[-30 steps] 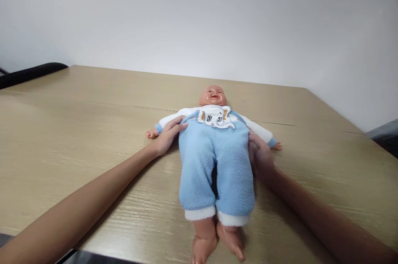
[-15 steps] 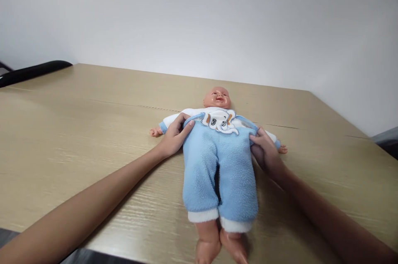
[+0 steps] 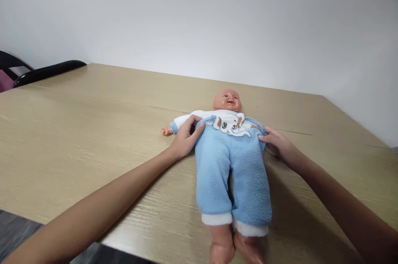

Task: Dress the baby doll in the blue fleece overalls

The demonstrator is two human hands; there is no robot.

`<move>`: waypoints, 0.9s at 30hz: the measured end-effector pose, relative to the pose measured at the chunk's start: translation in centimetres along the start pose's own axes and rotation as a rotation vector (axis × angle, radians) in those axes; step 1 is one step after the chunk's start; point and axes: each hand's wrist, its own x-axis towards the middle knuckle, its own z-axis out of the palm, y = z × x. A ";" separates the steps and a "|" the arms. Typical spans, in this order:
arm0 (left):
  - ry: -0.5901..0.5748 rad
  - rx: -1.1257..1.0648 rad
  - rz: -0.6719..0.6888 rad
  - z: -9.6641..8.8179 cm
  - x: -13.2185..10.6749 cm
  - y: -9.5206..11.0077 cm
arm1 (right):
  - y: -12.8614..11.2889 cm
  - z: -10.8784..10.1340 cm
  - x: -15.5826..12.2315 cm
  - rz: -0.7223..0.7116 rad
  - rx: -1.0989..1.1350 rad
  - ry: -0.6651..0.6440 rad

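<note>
A baby doll (image 3: 227,100) lies on its back on the table, head toward the wall and bare feet toward me. It wears a white long-sleeved top (image 3: 199,113) and light-blue fleece overalls (image 3: 217,160) with a white elephant face on the chest and white cuffs. My left hand (image 3: 188,136) pinches the upper side edge of the overalls, thumb on top, beside the doll's arm. My right hand (image 3: 278,141) grips the opposite upper edge by the strap, and it covers the doll's arm on that side.
The doll rests on a wide wood-grain table (image 3: 124,102) with a seam across it. A pale wall (image 3: 199,23) stands behind. At the far left is a black chair back (image 3: 52,72) with something pink (image 3: 5,81) near it. Dark floor shows below the front edge.
The view has shifted, so the doll and both hands appear farther right. My right hand has moved up and outward slightly at the overalls' edge, and the doll's arm there is now covered.
</note>
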 end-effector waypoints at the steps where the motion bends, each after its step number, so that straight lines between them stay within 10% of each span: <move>1: 0.012 -0.009 -0.001 0.0 0.0 0.0 | -0.4 0.1 -0.1 0.008 -0.055 -0.038; 14: 0.206 0.006 0.024 0.4 -0.1 -0.1 | -5.0 8.0 4.3 -0.522 -0.846 0.247; 21: 0.224 -0.020 0.037 0.6 -0.5 -0.3 | -6.7 14.4 10.5 -0.600 -1.257 -0.421; 27: 0.227 0.049 0.134 0.6 -0.8 -0.3 | -5.6 17.3 15.4 -0.442 -1.177 -0.797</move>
